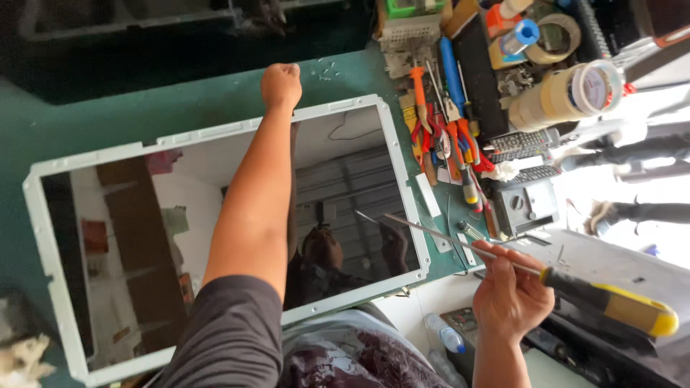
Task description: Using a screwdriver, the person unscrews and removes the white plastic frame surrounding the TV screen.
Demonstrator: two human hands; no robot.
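Gripping a long black-and-yellow-handled screwdriver (575, 284), the right hand (510, 294) is closing its fingers around the shaft beside the large white-framed glossy screen panel (223, 223) lying on the green bench (144, 108); farther off, the left hand (280, 85) is resting fisted past its top edge.

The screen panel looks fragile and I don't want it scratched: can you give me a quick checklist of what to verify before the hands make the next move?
1. Screen panel lying flat on the green bench: ok.
2. Left hand off the glass, fisted past the far frame edge: ok.
3. Left forearm clear of the glass: cannot tell.
4. Screwdriver firmly held in right hand: ok.
5. Screwdriver tip clear of the glass: not ok, the shaft reaches over the panel's corner.
6. Small loose screws kept together near the left hand: ok.
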